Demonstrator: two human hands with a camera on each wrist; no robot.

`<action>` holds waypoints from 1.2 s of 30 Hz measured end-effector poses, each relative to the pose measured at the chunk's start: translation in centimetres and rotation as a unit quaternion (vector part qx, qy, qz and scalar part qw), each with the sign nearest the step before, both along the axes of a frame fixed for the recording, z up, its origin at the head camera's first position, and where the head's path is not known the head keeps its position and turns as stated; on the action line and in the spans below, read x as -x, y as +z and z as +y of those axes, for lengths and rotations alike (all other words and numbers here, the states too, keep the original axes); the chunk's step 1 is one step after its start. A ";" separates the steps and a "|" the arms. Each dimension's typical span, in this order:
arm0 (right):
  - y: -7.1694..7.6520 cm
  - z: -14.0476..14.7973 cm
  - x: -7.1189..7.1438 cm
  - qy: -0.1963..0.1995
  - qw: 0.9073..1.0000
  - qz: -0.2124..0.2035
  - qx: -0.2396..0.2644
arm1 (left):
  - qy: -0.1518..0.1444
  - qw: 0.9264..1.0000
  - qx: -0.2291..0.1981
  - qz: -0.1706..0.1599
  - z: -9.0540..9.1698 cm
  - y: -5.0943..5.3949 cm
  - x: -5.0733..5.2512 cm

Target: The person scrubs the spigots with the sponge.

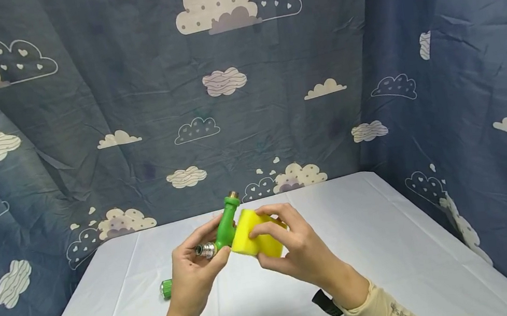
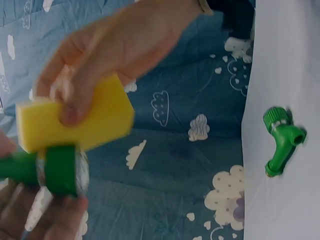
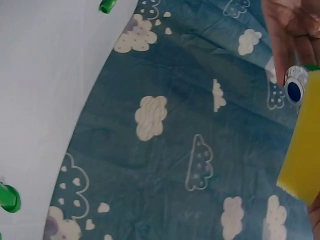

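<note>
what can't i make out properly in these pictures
Head view: the rest of the green piece on the table, hidden by the left hand.
Head view: the print on the right sleeve, too small to read.
Left wrist view: the held green tap, blurred and cut off by the left edge.
Right wrist view: part of the yellow sponge, cut off by the right edge.

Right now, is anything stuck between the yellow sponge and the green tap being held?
Nothing visible is in the way: the yellow sponge, pinched by the right hand, looks right against the green tap in the left hand.
</note>
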State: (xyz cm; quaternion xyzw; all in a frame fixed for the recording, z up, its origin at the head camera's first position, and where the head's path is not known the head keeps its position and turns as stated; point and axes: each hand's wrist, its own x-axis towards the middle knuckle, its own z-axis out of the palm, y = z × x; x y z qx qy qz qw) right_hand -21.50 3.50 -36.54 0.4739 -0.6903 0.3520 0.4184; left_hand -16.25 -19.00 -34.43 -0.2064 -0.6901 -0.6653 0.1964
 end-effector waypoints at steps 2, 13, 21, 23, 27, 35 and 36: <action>-0.2 0.1 0.3 -0.007 1.000 -0.015 0.014 | 0.022 1.000 -0.002 -0.015 0.2 0.1 0.0; 0.6 -1.1 -0.9 0.039 0.998 0.055 0.013 | 0.039 0.995 -0.078 -0.047 0.2 1.1 -0.2; 0.2 -0.4 0.1 0.021 0.998 0.047 0.038 | 0.007 0.987 -0.115 -0.111 0.1 1.0 -0.4; -0.2 -0.2 0.6 0.018 0.998 0.033 0.040 | 0.011 0.988 -0.113 -0.109 0.0 0.7 -0.3; -0.5 0.3 1.5 0.010 0.998 -0.024 0.061 | 0.002 0.987 -0.119 -0.112 -0.7 0.7 0.2; 0.1 1.0 1.0 0.022 0.993 -0.046 0.108 | 0.063 0.984 -0.104 -0.130 -2.1 1.2 0.9; 0.1 0.8 0.7 0.025 0.995 -0.028 0.092 | 0.064 0.986 -0.084 -0.127 -1.9 1.1 0.9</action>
